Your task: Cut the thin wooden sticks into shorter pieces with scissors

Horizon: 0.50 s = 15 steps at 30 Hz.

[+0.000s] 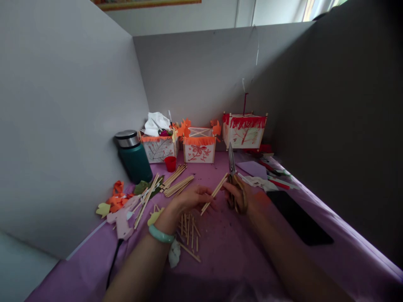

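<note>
My left hand (197, 198), with a pale green bangle (161, 235) at the wrist, pinches thin wooden sticks (214, 193) held at a slant. Gold-handled scissors (232, 161) are gripped in my right hand (239, 193), blades pointing up and away. The fingertips of that hand are close to the upper end of the sticks; whether they touch them I cannot tell. Short cut wooden sticks (188, 228) lie scattered below my left hand. Bundles of longer sticks (179, 186) rest just beyond it.
A pink glue gun (121, 220) with a black cord, orange paper scraps (118, 200) and a teal bottle (134, 161) stand left. Behind are a red cup (170, 163) and paper lantern boxes (199, 153). A black phone (299, 218) lies right. Grey partitions (201, 75) enclose the purple-covered table (239, 260).
</note>
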Available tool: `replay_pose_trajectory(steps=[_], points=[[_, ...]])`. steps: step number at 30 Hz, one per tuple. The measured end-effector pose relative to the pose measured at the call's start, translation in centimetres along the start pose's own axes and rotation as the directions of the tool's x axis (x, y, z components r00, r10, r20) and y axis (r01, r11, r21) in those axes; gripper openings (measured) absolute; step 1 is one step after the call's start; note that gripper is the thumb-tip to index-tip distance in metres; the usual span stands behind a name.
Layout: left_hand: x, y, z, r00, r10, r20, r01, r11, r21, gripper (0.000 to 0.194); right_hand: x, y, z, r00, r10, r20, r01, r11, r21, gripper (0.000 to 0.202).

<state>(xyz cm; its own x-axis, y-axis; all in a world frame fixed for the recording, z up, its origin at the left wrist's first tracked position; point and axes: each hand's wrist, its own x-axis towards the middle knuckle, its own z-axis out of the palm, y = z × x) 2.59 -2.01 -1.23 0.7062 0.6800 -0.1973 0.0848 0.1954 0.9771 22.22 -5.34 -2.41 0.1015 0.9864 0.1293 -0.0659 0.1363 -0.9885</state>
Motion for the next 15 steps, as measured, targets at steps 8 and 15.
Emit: replay_pose_trajectory(steps=[8,15], points=[[-0.04,0.13,0.24,0.996,-0.089,-0.001,0.088,0.992,-0.09,0.043,0.45,0.95,0.02,0.998,0.007,-0.059,-0.007,1.0,0.0,0.041],[0.14,0.1,0.43,0.995,-0.098,0.019,0.099,0.988,-0.117,0.038,0.4,0.57,0.0,0.996,-0.003,-0.087,0.003,1.0,0.005,0.04]])
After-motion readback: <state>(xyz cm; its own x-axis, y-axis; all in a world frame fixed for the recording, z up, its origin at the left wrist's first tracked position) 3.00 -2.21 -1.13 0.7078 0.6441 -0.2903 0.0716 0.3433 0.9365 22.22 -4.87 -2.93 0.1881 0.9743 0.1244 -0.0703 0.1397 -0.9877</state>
